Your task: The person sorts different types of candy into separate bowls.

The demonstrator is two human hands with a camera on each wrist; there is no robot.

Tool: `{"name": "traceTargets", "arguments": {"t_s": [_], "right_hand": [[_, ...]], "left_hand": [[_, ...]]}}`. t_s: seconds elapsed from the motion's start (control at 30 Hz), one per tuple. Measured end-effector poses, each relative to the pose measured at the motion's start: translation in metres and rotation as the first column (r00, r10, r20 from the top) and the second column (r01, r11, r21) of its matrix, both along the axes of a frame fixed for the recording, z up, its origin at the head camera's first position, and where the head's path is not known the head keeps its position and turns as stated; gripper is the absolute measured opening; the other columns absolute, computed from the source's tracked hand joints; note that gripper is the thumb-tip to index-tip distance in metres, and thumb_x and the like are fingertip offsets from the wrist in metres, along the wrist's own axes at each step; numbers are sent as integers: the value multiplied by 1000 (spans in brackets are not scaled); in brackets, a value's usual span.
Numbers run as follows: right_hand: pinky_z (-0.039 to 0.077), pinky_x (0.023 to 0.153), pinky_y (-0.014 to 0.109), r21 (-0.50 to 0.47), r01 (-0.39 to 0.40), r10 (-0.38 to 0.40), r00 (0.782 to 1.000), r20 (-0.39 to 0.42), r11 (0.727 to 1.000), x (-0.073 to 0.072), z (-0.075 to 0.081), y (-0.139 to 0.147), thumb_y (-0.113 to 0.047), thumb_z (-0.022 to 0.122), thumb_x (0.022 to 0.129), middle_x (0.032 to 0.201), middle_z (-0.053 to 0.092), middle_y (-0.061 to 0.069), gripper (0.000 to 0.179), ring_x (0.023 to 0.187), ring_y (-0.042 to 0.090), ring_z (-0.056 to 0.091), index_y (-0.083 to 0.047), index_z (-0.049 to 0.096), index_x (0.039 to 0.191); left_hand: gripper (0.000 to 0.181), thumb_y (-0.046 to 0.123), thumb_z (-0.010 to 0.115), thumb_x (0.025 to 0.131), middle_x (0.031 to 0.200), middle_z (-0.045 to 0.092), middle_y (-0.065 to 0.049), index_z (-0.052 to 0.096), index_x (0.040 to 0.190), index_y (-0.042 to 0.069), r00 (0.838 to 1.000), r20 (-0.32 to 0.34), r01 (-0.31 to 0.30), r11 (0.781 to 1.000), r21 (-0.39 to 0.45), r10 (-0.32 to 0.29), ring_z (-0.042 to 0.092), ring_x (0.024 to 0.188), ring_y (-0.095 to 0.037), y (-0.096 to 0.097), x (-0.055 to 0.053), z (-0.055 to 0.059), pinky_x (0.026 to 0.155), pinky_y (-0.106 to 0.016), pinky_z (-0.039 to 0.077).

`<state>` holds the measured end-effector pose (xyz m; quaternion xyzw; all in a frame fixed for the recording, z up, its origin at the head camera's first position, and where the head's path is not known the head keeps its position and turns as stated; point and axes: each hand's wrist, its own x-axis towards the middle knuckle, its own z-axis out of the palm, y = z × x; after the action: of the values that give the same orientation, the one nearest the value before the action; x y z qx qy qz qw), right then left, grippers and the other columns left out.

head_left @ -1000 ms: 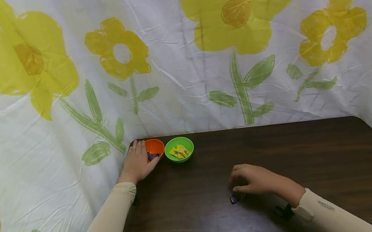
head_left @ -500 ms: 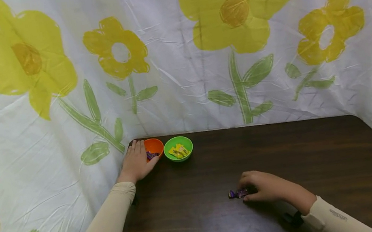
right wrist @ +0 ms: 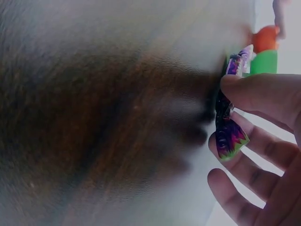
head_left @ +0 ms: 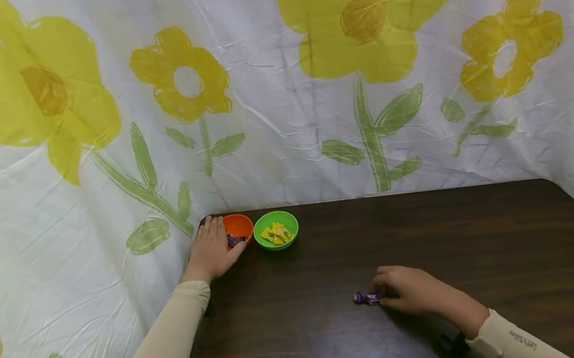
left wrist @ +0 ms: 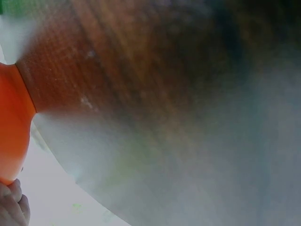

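My right hand (head_left: 411, 291) is low over the dark table and pinches a wrapped candy (head_left: 366, 298). The right wrist view shows the purple wrapper (right wrist: 230, 136) with twisted ends, the thumb across its middle and other fingers behind it. My left hand (head_left: 209, 252) lies against the left side of an orange bowl (head_left: 241, 219), its fingers straight and its thumb spread along the near side. Several purple wrapped candies (head_left: 237, 239) lie in that bowl, partly hidden by the hand. In the left wrist view, fingertips (left wrist: 14, 197) touch the orange bowl's edge.
Just right of the orange bowl stands a green bowl (head_left: 295, 228) holding several yellow wrapped candies (head_left: 276, 234). Both bowls are near the far left corner of the dark wooden table (head_left: 442, 222). A white curtain (head_left: 270, 144) with yellow flowers hangs behind and beside the table.
My right hand has shifted a little right and nearer, and more of the purple candy now shows at its fingertips. My left hand and both bowls have stayed in place.
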<state>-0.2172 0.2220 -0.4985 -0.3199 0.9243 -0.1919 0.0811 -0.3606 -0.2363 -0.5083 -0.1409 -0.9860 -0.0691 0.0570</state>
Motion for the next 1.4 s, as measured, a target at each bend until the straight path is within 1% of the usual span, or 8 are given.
{"name": "traceTargets", "arguments": {"t_s": [0.1,0.23,0.33,0.6,0.83,1.07,1.23,1.4], "right_hand": [[58,73,27,-4,9,-9,1000,-13,1000,-1,0,-1,-16,80,95,104,67,-9,16,90,4,67,-19,78,110],[58,71,27,-27,2,-4,998,-59,1000,-5,1,-4,-15,81,94,102,67,-8,13,88,4,66,-18,77,107],[57,70,28,-37,0,-3,997,-78,999,-9,1,-8,-16,81,95,100,66,-8,12,87,4,65,-19,77,105],[58,73,29,-43,-5,2,997,-76,999,-21,4,-26,-19,79,97,102,66,-9,10,88,4,65,-22,76,106],[58,75,31,-91,-11,3,996,-87,996,-40,12,-44,-18,78,98,104,68,-7,11,90,7,66,-19,78,109],[56,74,30,-158,-15,1,996,-90,987,-57,15,-57,-17,78,98,103,68,-4,11,86,6,62,-18,78,109],[55,75,30,-192,5,-24,995,-96,981,-66,19,-71,-17,77,98,104,69,-1,13,86,9,62,-16,78,111],[57,78,32,-214,46,-69,993,-100,976,-77,22,-89,-18,76,99,107,70,-1,15,90,10,64,-16,78,115]], "left_hand": [[100,62,51,102,167,33,-35,28,160,-16,1000,-3,-1,1000,-3,1,24,160,-50,0,0,1,132,-60,21],[99,62,51,103,166,34,-35,29,160,-17,1000,-9,1,1000,-7,-1,24,160,-51,0,0,1,132,-60,21],[99,62,51,103,166,34,-35,29,159,-17,1000,-8,1,1000,-6,-1,24,160,-51,0,-1,1,132,-60,20],[100,63,50,103,167,32,-35,28,159,-17,1000,5,3,1000,-20,-3,23,160,-50,1,-1,0,133,-59,20],[101,63,49,103,167,32,-34,27,160,-17,1000,3,0,1000,-21,1,23,161,-49,-1,-2,-2,133,-57,21],[101,63,48,102,167,33,-34,28,160,-17,1000,-1,-3,1000,-19,3,24,160,-49,1,0,-1,133,-57,21],[100,63,48,103,167,33,-35,28,159,-17,1000,-1,-5,1000,-16,5,23,160,-49,2,0,0,133,-58,21],[101,63,50,102,167,32,-34,28,160,-17,1000,0,-11,1000,-16,11,22,161,-49,2,0,-1,133,-58,20]]}}
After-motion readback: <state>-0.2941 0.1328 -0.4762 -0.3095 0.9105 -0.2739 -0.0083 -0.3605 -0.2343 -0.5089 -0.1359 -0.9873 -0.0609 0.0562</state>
